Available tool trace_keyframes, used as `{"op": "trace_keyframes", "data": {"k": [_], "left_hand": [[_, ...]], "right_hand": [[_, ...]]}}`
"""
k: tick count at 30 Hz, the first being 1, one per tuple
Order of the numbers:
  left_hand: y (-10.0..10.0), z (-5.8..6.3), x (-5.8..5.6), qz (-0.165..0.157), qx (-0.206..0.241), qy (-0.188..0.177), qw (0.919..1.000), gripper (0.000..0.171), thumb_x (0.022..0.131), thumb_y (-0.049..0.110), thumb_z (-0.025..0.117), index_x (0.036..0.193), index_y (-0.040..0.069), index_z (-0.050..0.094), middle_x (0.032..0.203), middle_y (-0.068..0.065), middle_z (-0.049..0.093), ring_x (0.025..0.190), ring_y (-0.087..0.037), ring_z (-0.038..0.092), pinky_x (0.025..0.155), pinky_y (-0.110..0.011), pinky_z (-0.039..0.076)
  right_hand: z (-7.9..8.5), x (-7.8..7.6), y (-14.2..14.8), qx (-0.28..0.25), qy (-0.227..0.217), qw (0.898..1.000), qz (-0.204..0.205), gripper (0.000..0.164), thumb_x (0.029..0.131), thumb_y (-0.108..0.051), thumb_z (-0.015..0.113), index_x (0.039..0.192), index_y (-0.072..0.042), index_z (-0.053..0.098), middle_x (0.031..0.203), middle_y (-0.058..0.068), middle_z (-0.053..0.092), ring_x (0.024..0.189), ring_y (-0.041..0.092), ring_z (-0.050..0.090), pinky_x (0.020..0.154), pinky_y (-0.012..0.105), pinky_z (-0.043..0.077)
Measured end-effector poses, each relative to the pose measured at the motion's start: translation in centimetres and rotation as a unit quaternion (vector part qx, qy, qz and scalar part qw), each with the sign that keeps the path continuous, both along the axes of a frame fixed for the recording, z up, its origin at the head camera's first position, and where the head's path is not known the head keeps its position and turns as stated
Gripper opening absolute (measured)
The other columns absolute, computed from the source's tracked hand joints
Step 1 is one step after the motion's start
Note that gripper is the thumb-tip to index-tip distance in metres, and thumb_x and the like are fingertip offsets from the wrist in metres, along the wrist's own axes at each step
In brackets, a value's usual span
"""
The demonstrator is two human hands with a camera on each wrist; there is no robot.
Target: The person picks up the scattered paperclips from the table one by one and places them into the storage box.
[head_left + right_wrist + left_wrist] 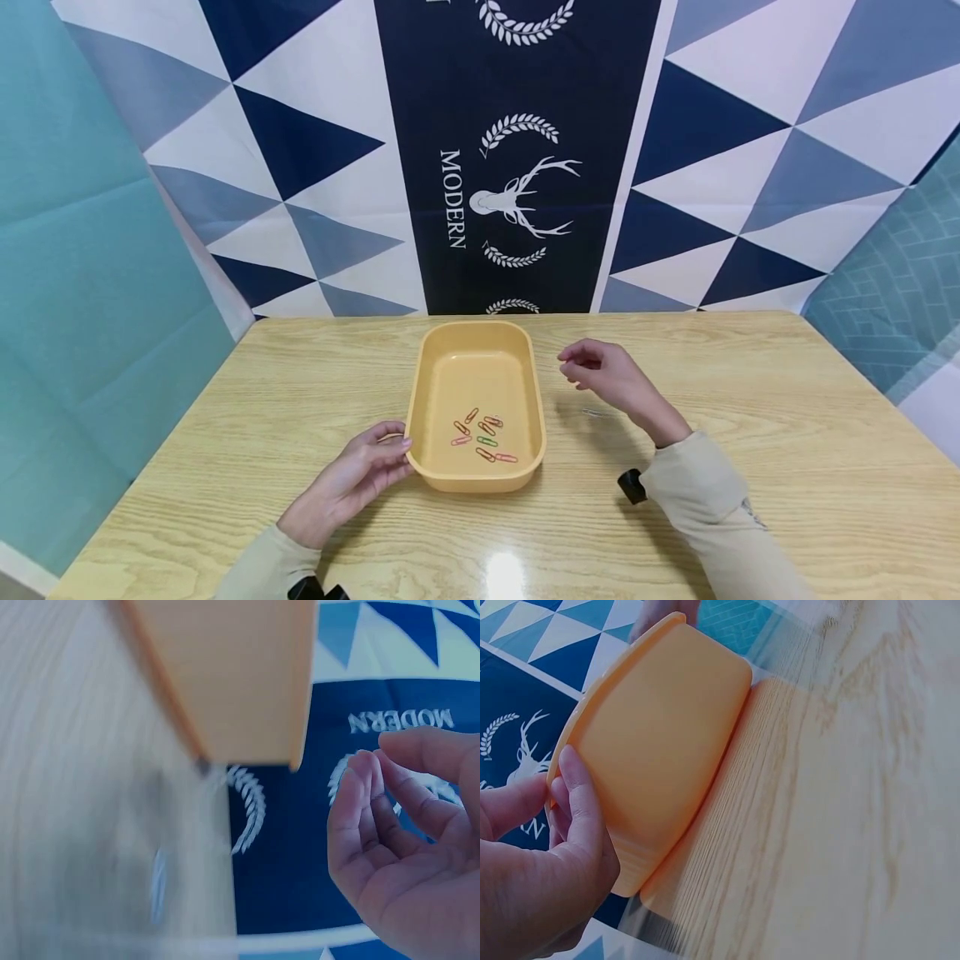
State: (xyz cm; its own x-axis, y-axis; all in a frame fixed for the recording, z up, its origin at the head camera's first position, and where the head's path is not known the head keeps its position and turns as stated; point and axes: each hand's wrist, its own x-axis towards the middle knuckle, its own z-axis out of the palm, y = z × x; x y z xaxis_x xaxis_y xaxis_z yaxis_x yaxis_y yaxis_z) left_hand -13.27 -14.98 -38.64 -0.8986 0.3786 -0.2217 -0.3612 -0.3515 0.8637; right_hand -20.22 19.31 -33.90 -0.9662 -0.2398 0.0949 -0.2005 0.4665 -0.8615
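A yellow plastic tray [480, 379] sits on the table, with several small paper clips [487, 441] in red-orange, pink and green scattered over its near half. My left hand [358, 475] pinches the tray's left rim near its front corner, thumb above and fingers against the outer wall [667, 735]. To the right of the tray, my right hand [603, 375] hovers above the table. Its fingers [345, 817] are loosely bent with the thumb close to the index fingertip, and nothing shows between them. A whitish paper clip [597, 412] lies on the table below that hand.
The wooden table [300, 392] ends at a wall of patterned cloth [517, 200] right behind the tray. Teal cloth [97, 250] hangs at the left side. Black wrist straps [632, 486] show at the sleeves.
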Motion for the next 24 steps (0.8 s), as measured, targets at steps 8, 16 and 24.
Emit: {"op": "trace_keyframes", "data": {"k": [8,16,24], "left_hand": [[-0.1,0.1,0.1,0.002,0.003,0.002,1.0000,0.029,0.093,-0.007,0.051,0.118,-0.009,0.036,0.101,-0.012,0.052,0.089,-0.017,0.057,0.086,-0.028,0.053],[-0.1,0.0,0.1,0.005,0.004,-0.003,1.0000,0.031,0.093,-0.007,0.050,0.119,-0.010,0.035,0.101,-0.013,0.052,0.089,-0.018,0.058,0.087,-0.028,0.053],[0.1,0.0,0.0,0.002,0.000,-0.004,1.0000,0.032,0.094,-0.006,0.049,0.122,-0.011,0.033,0.103,-0.014,0.052,0.091,-0.018,0.058,0.089,-0.029,0.052]], "right_hand": [[-1.0,0.2,3.1,0.054,0.000,0.998,-0.021,0.025,0.094,-0.007,0.060,0.111,0.010,0.060,0.095,0.012,0.065,0.087,0.021,0.060,0.074,0.036,0.055],[-2.2,-0.3,3.7,0.091,0.007,0.996,-0.022,0.023,0.091,-0.008,0.064,0.106,0.009,0.062,0.091,0.009,0.065,0.083,0.018,0.058,0.071,0.028,0.050],[-2.8,-0.4,3.5,0.160,-0.014,0.987,-0.023,0.016,0.089,-0.010,0.064,0.098,0.004,0.064,0.085,0.007,0.062,0.077,0.019,0.053,0.068,0.032,0.046]]}}
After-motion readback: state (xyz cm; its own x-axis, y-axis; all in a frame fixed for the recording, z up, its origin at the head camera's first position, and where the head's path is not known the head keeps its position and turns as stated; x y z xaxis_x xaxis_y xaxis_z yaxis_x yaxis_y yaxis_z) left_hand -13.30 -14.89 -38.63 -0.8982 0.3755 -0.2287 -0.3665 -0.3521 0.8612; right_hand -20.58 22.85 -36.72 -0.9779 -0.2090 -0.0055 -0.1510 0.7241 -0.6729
